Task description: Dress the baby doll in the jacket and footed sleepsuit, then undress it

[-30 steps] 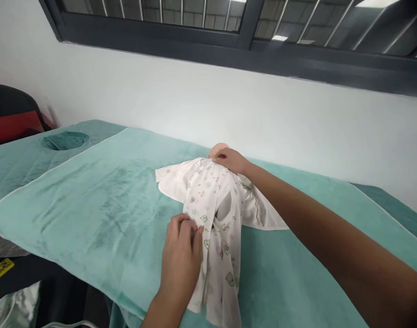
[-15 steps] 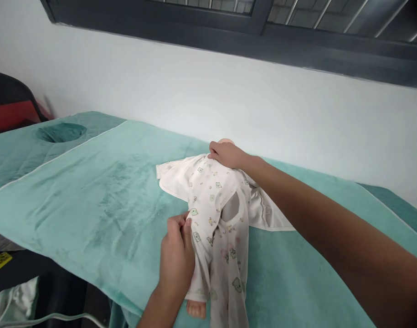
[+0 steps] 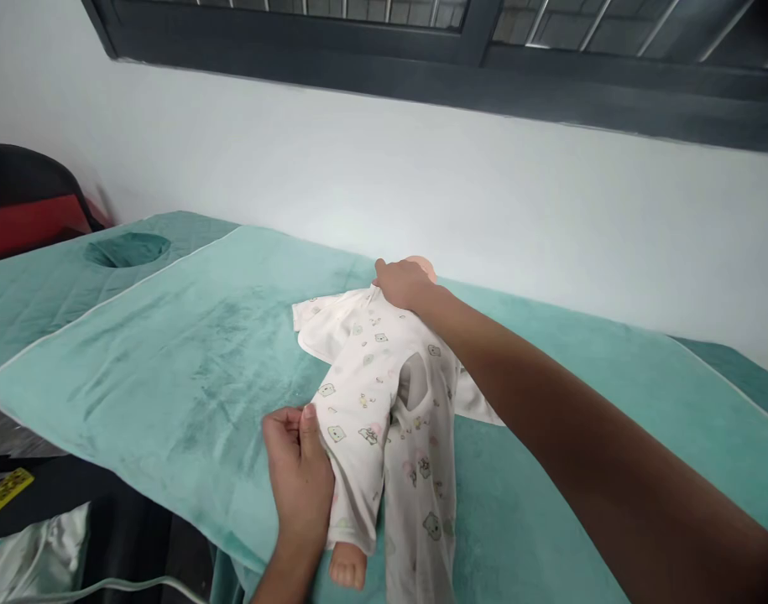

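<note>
A baby doll (image 3: pixel 347 564) lies on a green padded table, its foot showing at the near end and part of its head at the far end. White baby clothes with small printed bears (image 3: pixel 377 377) cover it; the near part has two legs and an opening between them. My left hand (image 3: pixel 300 474) pinches the cloth at the left side of the trousers, thumb against fingers. Up by the doll's head, my right hand (image 3: pixel 401 281) is closed on the top edge of the trousers. The right forearm hides part of the white shirt's right side.
A green cover (image 3: pixel 188 352) drapes the table, which has a round hole (image 3: pixel 128 250) at its left end. A white wall (image 3: pixel 333 168) and dark window frame stand behind. At left are a black and red chair (image 3: pixel 31 210) and a yellow label (image 3: pixel 6 495).
My left hand has moved left and slightly down, drawing the trouser cloth outward. My right hand has shifted slightly left. The doll's visible leg leans further left.
</note>
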{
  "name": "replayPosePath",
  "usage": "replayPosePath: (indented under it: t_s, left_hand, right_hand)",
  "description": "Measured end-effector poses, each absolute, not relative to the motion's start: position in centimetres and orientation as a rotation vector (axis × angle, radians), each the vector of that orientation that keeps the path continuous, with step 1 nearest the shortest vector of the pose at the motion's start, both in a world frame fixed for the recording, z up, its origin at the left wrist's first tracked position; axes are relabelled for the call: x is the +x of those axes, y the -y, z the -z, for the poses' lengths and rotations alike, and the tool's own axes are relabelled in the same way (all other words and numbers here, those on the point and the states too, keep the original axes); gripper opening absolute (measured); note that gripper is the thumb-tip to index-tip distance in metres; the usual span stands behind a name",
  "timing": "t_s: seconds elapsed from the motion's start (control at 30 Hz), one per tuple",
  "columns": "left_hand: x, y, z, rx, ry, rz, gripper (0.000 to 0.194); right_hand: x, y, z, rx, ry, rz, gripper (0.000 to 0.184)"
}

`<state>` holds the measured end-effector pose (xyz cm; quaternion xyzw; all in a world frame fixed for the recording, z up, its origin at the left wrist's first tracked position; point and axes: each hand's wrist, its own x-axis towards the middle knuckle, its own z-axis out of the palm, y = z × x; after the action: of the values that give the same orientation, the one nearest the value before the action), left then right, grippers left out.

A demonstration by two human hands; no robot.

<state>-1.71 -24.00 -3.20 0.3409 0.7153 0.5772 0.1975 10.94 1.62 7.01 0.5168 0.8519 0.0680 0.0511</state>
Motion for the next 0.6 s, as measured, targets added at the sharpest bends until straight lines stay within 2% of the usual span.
replayPosePath:
  t_s: [0.23,0.4,0.6]
  left_hand:
    - [-1.3,24.0,3.2,1.139,-1.970,-1.371,0.017]
    - [-1.2,24.9,3.6,1.281,-1.923,-1.371,0.015]
    - [-1.4,25.1,3.9,1.516,-1.861,-1.437,0.016]
  right_hand:
    - [11.6,-2.2,-5.8,1.722,-2.643,-0.109,0.022]
    - [14.0,-0.4,-5.8,1.826,-2.802,-0.006,0.025]
    - [17.9,1.2,-7.3,1.696,-2.971,0.518,0.030]
